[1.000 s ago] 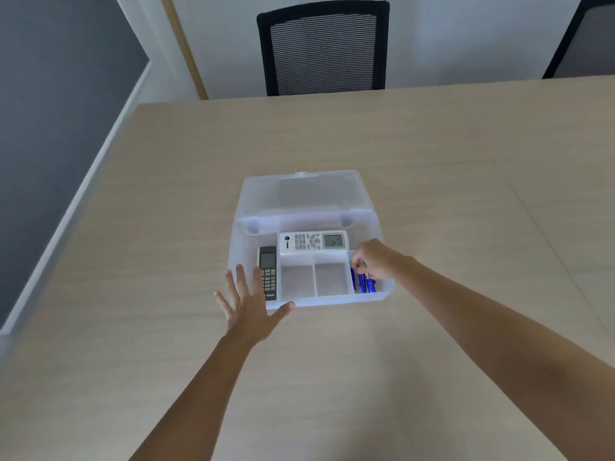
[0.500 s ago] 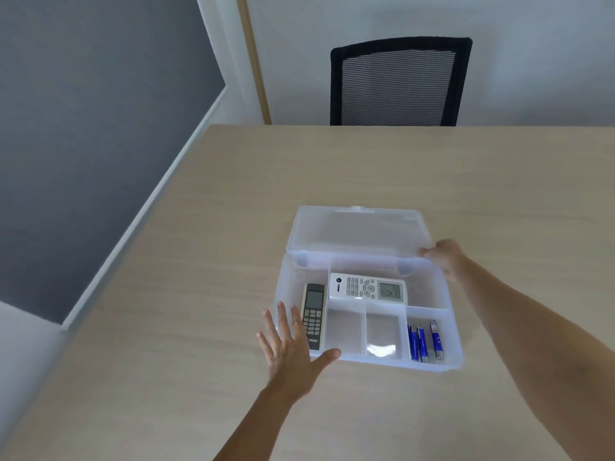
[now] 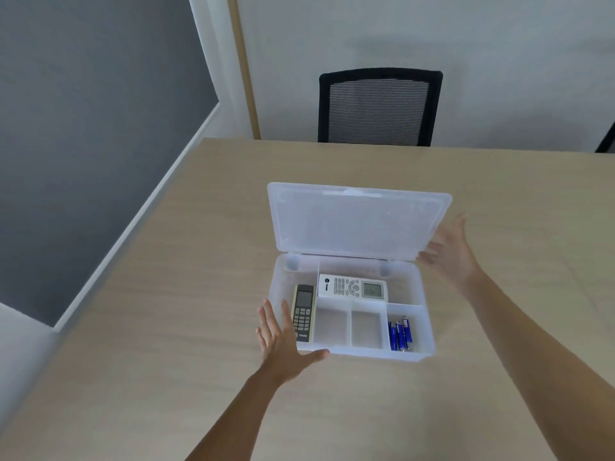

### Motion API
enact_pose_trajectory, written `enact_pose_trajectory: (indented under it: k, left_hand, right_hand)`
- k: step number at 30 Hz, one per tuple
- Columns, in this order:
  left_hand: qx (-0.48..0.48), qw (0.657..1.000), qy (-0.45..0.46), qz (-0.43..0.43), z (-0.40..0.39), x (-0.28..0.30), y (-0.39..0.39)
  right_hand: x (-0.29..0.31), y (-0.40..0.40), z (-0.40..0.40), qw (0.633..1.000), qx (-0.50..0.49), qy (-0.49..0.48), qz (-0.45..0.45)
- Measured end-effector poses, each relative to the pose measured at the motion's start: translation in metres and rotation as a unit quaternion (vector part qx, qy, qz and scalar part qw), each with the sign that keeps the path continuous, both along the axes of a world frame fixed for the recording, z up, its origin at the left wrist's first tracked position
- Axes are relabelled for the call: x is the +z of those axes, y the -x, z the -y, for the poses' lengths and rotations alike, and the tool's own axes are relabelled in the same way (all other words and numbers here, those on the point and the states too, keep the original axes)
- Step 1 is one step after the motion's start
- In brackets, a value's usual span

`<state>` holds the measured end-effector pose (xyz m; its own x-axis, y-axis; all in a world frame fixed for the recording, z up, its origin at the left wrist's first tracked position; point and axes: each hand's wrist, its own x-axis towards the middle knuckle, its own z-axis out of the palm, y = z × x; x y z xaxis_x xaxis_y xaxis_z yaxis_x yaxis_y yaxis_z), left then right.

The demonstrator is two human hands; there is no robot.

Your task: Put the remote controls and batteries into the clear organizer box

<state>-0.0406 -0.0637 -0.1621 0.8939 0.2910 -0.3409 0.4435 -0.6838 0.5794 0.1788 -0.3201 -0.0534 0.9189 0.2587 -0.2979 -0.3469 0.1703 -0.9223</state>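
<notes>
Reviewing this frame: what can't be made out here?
Head view only:
- Dark remote: lower left edge hidden behind the left hand.
- Batteries: exact count unclear, packed together and small.
- White remote: button labels too small to read.
- Right hand: motion-blurred; contact with the lid uncertain.
- Second chair: cut off by the right edge.

Left hand (image 3: 283, 344) covers near-left corner of organizer box (image 3: 429, 331) and left edge of dark remote (image 3: 303, 312). White remote (image 3: 352, 287) label too small to read. Battery (image 3: 400, 334) count unclear. Right hand (image 3: 449, 254) fingers blurred beside lid (image 3: 356, 221).
</notes>
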Motion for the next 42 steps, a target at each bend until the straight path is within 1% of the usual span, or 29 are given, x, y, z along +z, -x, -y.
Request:
enact_pose_trajectory:
  k: [1, 2, 3, 4, 5, 6, 7, 8, 9, 10, 11, 12, 13, 14, 15, 17, 20, 24, 29, 31, 34, 35, 36, 38, 39, 40, 41, 42]
  left_hand:
    - [0.025, 0.997, 0.064, 0.016, -0.007, -0.001, 0.001]
    - [0.077, 0.984, 0.158, 0.033, -0.016, 0.0, 0.001]
    - [0.144, 0.95, 0.269, 0.058, -0.024, 0.005, 0.002]
    - [0.215, 0.896, 0.378, 0.085, -0.03, 0.01, 0.002]
    - [0.279, 0.834, 0.463, 0.112, -0.037, 0.013, 0.001]
    - [0.324, 0.786, 0.509, 0.134, -0.045, 0.015, 0.0]
    - [0.344, 0.762, 0.53, 0.144, -0.052, 0.016, -0.003]
    - [0.347, 0.754, 0.538, 0.146, -0.058, 0.014, -0.005]
    - [0.338, 0.76, 0.537, 0.143, -0.061, 0.014, -0.008]
    - [0.324, 0.781, 0.518, 0.133, -0.061, 0.015, -0.008]
    - [0.299, 0.82, 0.474, 0.118, -0.058, 0.017, -0.009]
    - [0.273, 0.869, 0.4, 0.099, -0.054, 0.017, -0.01]
    - [0.249, 0.915, 0.306, 0.081, -0.049, 0.016, -0.012]
    - [0.23, 0.946, 0.217, 0.069, -0.043, 0.013, -0.014]
    - [0.218, 0.962, 0.153, 0.063, -0.038, 0.01, -0.015]
    - [0.193, 0.975, 0.089, 0.063, -0.027, 0.007, -0.018]
    - [0.152, 0.986, 0.042, 0.047, -0.02, 0.0, -0.02]
    - [0.164, 0.985, 0.037, 0.033, -0.017, -0.004, -0.019]
    - [0.172, 0.984, 0.027, 0.031, -0.016, -0.005, -0.023]
    - [0.162, 0.986, 0.015, 0.021, -0.015, -0.005, -0.023]
    - [0.175, 0.984, 0.028, 0.021, -0.01, -0.006, -0.009]
    - [0.184, 0.981, 0.039, 0.035, -0.009, -0.006, -0.001]
    - [0.19, 0.979, 0.048, 0.051, -0.011, -0.004, 0.009]
    - [0.199, 0.974, 0.052, 0.094, -0.021, 0.0, 0.035]
    - [0.208, 0.97, 0.041, 0.116, -0.028, 0.001, 0.051]
    - [0.228, 0.964, 0.022, 0.134, -0.034, 0.0, 0.074]
    - [0.253, 0.953, 0.007, 0.165, -0.041, -0.009, 0.106]
    - [0.294, 0.936, -0.027, 0.19, -0.045, -0.013, 0.143]
  right_hand:
    - [-0.007, 0.002, 0.005, 0.996, -0.011, -0.069, -0.049]
    - [-0.013, 0.006, 0.009, 0.988, -0.027, -0.121, -0.094]
    - [-0.019, 0.011, 0.012, 0.981, -0.041, -0.142, -0.126]
    - [-0.024, 0.017, 0.016, 0.983, -0.037, -0.12, -0.137]
    - [-0.029, 0.026, 0.017, 0.99, -0.021, -0.055, -0.127]
    - [-0.037, 0.035, 0.017, 0.994, 0.001, 0.032, -0.103]
    - [-0.047, 0.045, 0.015, 0.991, 0.017, 0.113, -0.069]
    - [-0.059, 0.053, 0.014, 0.983, 0.011, 0.179, -0.036]
    - [-0.069, 0.062, 0.011, 0.972, 0.001, 0.233, -0.001]
    - [-0.075, 0.073, 0.008, 0.96, -0.002, 0.276, 0.032]
    - [-0.079, 0.083, 0.005, 0.948, 0.001, 0.315, 0.053]
    - [-0.084, 0.089, 0.002, 0.936, 0.006, 0.348, 0.057]
    - [-0.089, 0.094, 0.001, 0.928, 0.011, 0.37, 0.051]
    - [-0.095, 0.098, 0.001, 0.924, 0.017, 0.381, 0.043]
    - [-0.1, 0.103, -0.001, 0.92, 0.027, 0.39, 0.039]
    - [-0.107, 0.111, -0.006, 0.906, 0.05, 0.418, 0.042]
    - [-0.11, 0.111, -0.012, 0.902, 0.044, 0.428, 0.041]
    - [-0.113, 0.112, -0.013, 0.898, 0.038, 0.437, 0.022]
    - [-0.117, 0.115, -0.011, 0.898, 0.024, 0.438, 0.035]
    - [-0.115, 0.117, -0.012, 0.89, 0.036, 0.453, 0.042]
    - [-0.095, 0.12, -0.014, 0.871, 0.056, 0.483, 0.067]
    - [-0.081, 0.119, -0.015, 0.877, 0.047, 0.473, 0.076]
    - [-0.062, 0.12, -0.015, 0.888, 0.033, 0.45, 0.088]
    - [-0.013, 0.127, -0.012, 0.914, -0.009, 0.371, 0.166]
    - [0.016, 0.13, -0.002, 0.93, -0.025, 0.295, 0.22]
    - [0.05, 0.132, 0.015, 0.935, -0.028, 0.208, 0.287]
    - [0.084, 0.133, 0.041, 0.923, -0.017, 0.139, 0.358]
    - [0.113, 0.123, 0.066, 0.91, -0.009, 0.087, 0.406]
